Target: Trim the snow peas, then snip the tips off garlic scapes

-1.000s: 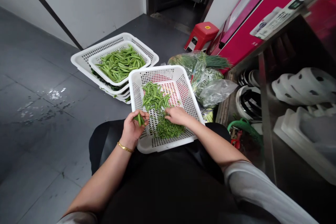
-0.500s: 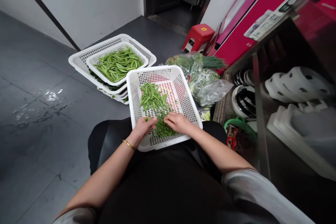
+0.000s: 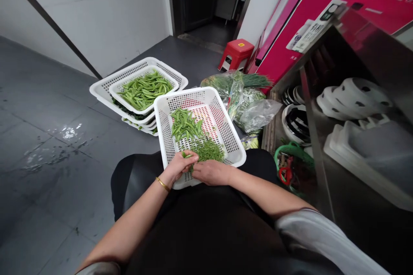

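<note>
A white perforated basket (image 3: 230,137) rests across my lap. Inside it lie whole green pea pods (image 3: 185,124) towards the back and a heap of thin green trimmings (image 3: 209,149) nearer me. My left hand (image 3: 179,165), with a gold bangle at the wrist, is closed over the basket's near left part, and a green pea pod (image 3: 184,154) sticks up from its fingers. Close against it, my right hand (image 3: 211,172) has its fingertips pinched together at the near edge of the trimmings. Whatever is between those fingertips is hidden.
Stacked white baskets (image 3: 100,89) stand ahead on the left, the top one full of pea pods (image 3: 145,90). Bagged greens (image 3: 251,99) lie to the right, before a red stool (image 3: 236,53). A metal shelf (image 3: 318,137) with white containers borders the right side. Water wets the floor (image 3: 61,146).
My right hand has moved from above the trimmings down towards me, beside the left hand. The left hand has shifted slightly down and right. The camera view has turned a little.
</note>
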`<action>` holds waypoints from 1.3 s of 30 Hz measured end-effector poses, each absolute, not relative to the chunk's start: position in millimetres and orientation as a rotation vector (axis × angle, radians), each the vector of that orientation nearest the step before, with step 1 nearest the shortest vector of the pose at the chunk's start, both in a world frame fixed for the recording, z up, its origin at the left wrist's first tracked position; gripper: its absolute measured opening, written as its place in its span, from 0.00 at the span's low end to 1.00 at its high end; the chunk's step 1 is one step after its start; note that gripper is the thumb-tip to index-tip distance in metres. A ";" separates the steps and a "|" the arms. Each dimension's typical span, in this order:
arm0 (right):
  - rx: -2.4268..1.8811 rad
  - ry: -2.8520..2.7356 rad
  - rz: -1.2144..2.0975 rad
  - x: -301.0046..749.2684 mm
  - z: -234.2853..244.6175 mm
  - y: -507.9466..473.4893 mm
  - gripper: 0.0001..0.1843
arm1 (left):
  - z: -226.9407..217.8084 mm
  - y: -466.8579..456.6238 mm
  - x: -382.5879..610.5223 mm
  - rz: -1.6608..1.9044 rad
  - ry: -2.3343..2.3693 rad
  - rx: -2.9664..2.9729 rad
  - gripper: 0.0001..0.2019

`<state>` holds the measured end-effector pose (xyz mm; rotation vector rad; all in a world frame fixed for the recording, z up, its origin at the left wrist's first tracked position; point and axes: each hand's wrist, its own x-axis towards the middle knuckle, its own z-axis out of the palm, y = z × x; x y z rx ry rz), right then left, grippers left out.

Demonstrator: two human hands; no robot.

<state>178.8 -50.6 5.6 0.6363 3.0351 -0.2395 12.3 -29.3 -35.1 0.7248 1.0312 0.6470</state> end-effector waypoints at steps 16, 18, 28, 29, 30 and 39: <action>1.679 2.566 -2.419 222.4 35.8 -2.6 0.11 | -31.4 -11.6 -5.6 0.655 1.152 1.063 0.08; 1.662 2.433 -2.573 222.7 34.0 -3.0 0.12 | -32.1 -8.2 -5.4 0.763 1.239 1.036 0.07; 2.241 2.046 -3.130 173.9 -2.6 -19.2 0.12 | -24.2 -20.5 -0.2 0.838 0.837 0.603 0.16; 2.234 2.032 -3.119 170.8 -6.2 -22.8 0.12 | -23.3 -20.6 -0.1 0.896 0.817 0.583 0.16; 2.205 2.023 -3.095 168.8 -9.4 -26.4 0.12 | -22.3 -20.1 -0.6 0.946 0.807 0.563 0.16; 2.045 2.521 -2.231 181.2 -2.7 -19.3 0.11 | -18.0 -20.4 -8.6 0.732 0.749 0.616 0.12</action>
